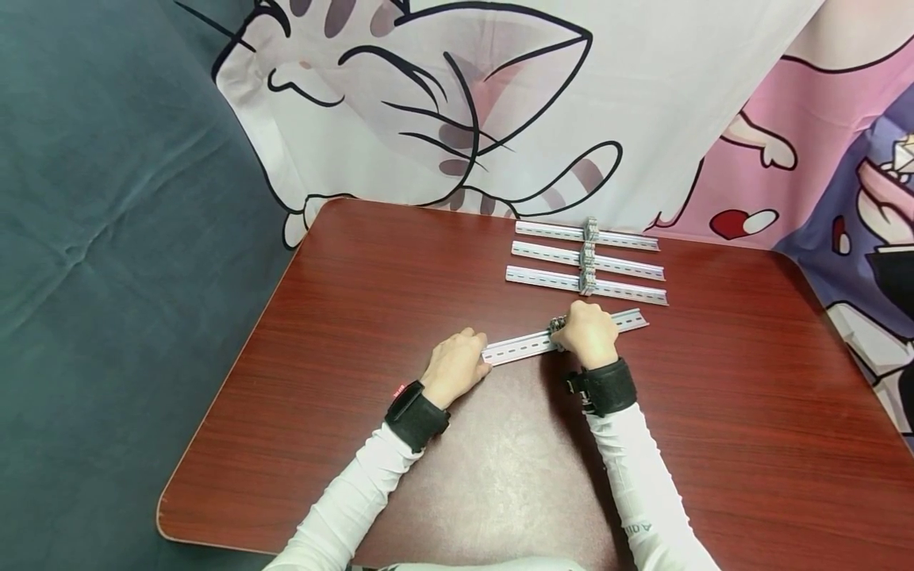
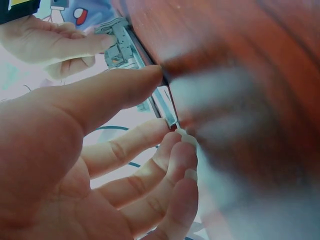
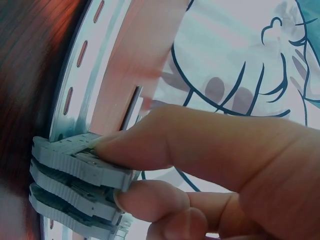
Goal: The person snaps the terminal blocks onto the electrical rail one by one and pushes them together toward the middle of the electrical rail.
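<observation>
A slotted metal DIN rail [image 1: 523, 348] lies at a slant between the two hands. At its left end, my left hand [image 1: 455, 367] holds it between thumb and fingers; the left wrist view shows the thumb [image 2: 120, 92] on one side and the fingertips on the other. Farther along, my right hand [image 1: 589, 333] pinches grey terminal blocks [image 3: 82, 185] that sit side by side across the rail. In the right wrist view the thumb and index finger press on the upper block. The right hand hides part of the blocks in the head view.
Behind the right hand, three more DIN rails [image 1: 543, 276] lie roughly parallel on the brown table [image 1: 343, 301], each with grey terminal blocks [image 1: 588, 258] near its middle. A cat-print cloth [image 1: 664, 103] hangs along the table's back edge. Green fabric [image 1: 107, 277] is at the left.
</observation>
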{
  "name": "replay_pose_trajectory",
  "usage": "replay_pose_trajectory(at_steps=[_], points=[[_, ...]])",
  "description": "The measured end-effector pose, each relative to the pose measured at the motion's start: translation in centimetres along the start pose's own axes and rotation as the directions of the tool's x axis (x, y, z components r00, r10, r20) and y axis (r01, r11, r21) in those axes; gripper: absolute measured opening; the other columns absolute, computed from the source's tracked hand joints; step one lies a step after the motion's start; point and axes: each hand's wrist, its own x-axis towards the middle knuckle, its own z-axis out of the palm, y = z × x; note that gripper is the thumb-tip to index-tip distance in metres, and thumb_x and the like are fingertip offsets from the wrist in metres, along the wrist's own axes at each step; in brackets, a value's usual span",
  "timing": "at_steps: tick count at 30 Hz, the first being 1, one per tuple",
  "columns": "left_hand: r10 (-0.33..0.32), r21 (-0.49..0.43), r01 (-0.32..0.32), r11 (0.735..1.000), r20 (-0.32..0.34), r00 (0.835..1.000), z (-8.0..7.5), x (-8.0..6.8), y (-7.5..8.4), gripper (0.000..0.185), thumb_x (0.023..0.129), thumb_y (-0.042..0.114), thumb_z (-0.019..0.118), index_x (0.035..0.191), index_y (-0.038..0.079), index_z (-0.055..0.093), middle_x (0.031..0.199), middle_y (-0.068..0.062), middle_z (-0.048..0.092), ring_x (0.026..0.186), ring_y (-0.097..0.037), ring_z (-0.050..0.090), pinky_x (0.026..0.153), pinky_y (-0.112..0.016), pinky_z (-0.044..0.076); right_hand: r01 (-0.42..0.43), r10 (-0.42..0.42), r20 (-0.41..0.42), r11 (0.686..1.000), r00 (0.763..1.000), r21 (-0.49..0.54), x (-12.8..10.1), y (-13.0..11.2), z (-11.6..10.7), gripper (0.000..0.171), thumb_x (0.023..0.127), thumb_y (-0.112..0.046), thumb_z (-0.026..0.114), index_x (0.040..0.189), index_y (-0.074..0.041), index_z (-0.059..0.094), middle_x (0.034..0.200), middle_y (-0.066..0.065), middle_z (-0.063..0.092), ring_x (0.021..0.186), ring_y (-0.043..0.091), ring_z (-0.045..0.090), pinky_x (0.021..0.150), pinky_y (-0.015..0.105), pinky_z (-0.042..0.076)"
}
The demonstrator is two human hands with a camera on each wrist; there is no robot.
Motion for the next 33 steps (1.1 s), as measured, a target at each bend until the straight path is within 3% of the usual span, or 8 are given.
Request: replay_pose_trajectory(at_steps=[6,11,23,33], points=[[0.01,-0.001,-0.01,1.0,-0.022,1.0,0.6,0.1,-0.2,0.021,0.079,0.022,0.076,0.083,0.007,0.061,0.079,-0.008,0.059,0.075,-0.027,0.063,0.06,-0.038,0.049,-0.052,0.052,-0.01,0.998,0.999,0.023,0.1,0.3,0.1,0.037,0.073,-0.029,0.077,0.09,0.002,0.066,0.103,0.03,0.067,0.092,0.044,0.066,0.065,0.052,0.053],[-0.02,0.009,0.02,1.0,0.018,1.0,0.1,0.1,0.3,0.021,0.08,0.022,0.076,0.085,0.006,0.063,0.081,-0.009,0.061,0.079,-0.028,0.065,0.064,-0.04,0.051,-0.066,0.066,0.002,0.997,0.998,0.032,0.1,0.7,-0.1,0.049,0.074,-0.031,0.078,0.101,0.007,0.064,0.107,0.033,0.065,0.094,0.045,0.066,0.066,0.052,0.053],[-0.08,0.038,0.078,0.996,0.057,0.995,-0.7,-0.6,-0.6,0.027,0.083,0.026,0.073,0.102,0.007,0.069,0.093,-0.01,0.066,0.087,-0.029,0.067,0.07,-0.042,0.053,-0.029,0.032,-0.063,0.998,0.997,0.059,0.1,0.6,0.3,0.046,0.072,-0.028,0.08,0.1,0.006,0.066,0.104,0.032,0.066,0.093,0.046,0.065,0.065,0.052,0.053],[-0.121,0.04,0.118,0.992,0.057,0.991,-2.6,-1.7,-1.6,0.023,0.085,0.029,0.071,0.09,0.007,0.068,0.083,-0.009,0.063,0.081,-0.029,0.065,0.067,-0.042,0.051,-0.092,0.096,-0.065,0.994,0.993,0.064,0.8,1.6,-0.5,0.049,0.074,-0.027,0.078,0.106,0.008,0.065,0.106,0.034,0.065,0.094,0.049,0.065,0.068,0.054,0.054]])
